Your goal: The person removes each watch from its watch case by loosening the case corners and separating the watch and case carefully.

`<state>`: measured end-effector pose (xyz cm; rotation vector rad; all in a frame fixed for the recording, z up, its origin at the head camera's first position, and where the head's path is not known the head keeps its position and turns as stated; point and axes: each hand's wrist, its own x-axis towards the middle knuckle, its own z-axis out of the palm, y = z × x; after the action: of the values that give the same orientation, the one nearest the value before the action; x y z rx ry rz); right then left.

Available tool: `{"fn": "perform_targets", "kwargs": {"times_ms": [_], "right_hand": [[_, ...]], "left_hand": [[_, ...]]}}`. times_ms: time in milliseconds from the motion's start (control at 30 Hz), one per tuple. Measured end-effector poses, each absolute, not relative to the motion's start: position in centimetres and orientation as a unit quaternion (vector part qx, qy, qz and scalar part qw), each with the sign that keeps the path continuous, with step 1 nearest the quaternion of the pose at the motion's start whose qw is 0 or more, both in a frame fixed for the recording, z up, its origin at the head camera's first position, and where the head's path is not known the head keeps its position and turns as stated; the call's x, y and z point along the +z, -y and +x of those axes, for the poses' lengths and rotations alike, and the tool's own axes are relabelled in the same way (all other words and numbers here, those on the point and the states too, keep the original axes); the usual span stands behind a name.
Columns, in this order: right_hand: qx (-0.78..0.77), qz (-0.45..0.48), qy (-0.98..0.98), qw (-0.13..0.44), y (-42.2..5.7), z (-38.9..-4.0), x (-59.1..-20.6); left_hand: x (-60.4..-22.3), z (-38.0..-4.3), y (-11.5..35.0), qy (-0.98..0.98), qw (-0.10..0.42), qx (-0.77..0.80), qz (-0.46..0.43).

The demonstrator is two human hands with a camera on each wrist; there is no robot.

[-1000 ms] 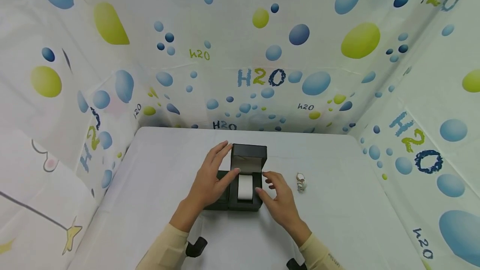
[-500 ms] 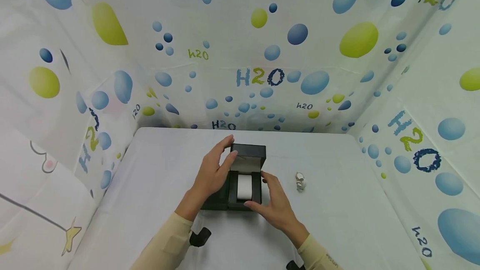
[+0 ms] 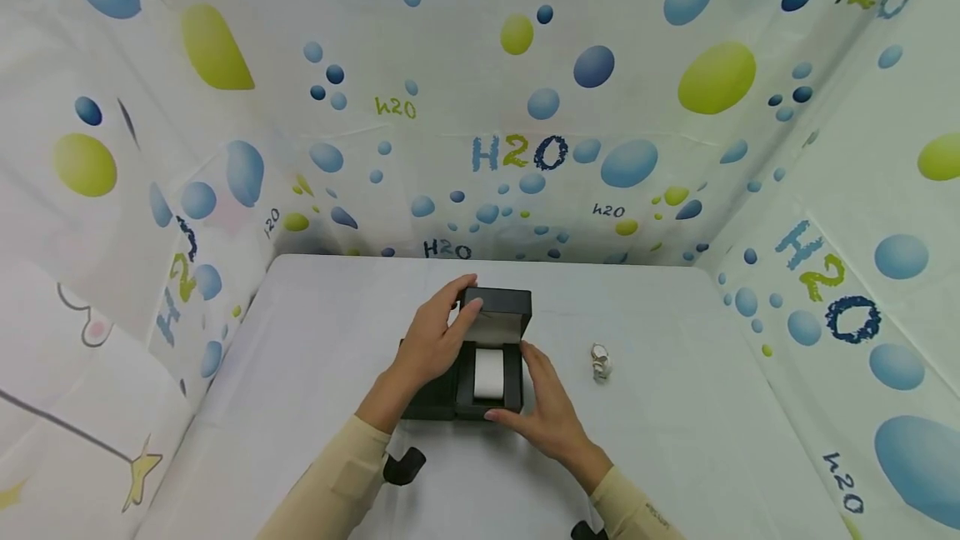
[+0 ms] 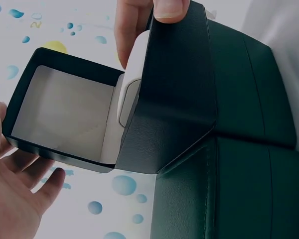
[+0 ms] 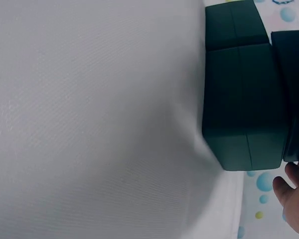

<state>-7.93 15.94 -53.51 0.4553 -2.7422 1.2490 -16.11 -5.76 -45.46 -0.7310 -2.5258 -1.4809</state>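
Note:
A black watch box stands with its lid raised and a white cushion inside. My left hand grips the lid's left side, its thumb at the front edge and its fingers behind, as the left wrist view also shows. Around the box's body my right hand holds on, thumb at the front face and fingers along the right side. Beneath it sits a dark green box; a second green box adjoins that one on the left. The fingertips behind the lid are partly hidden.
A silver-coloured watch lies on the white tabletop, right of the boxes. Patterned curtains surround the table at the back and both sides. Black devices are worn at both wrists.
My left hand has moved from beside the box's body up to the lid. The right thumb has shifted from the right rim to the front face. Box and watch stay put.

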Motion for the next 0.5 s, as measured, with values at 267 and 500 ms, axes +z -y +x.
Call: {"fn": "perform_targets", "kwargs": {"times_ms": [267, 500], "right_hand": [[0.426, 0.152, 0.892, 0.022, -15.74, -8.21, -53.78], [0.419, 0.147, 0.896, 0.02, -15.56, -8.24, -53.65]], "left_hand": [[-44.9, -15.83, 5.99, 0.824, 0.035, -0.512, -0.239], [-44.98, -15.45, 6.33, 0.819, 0.022, -0.516, -0.25]]}}
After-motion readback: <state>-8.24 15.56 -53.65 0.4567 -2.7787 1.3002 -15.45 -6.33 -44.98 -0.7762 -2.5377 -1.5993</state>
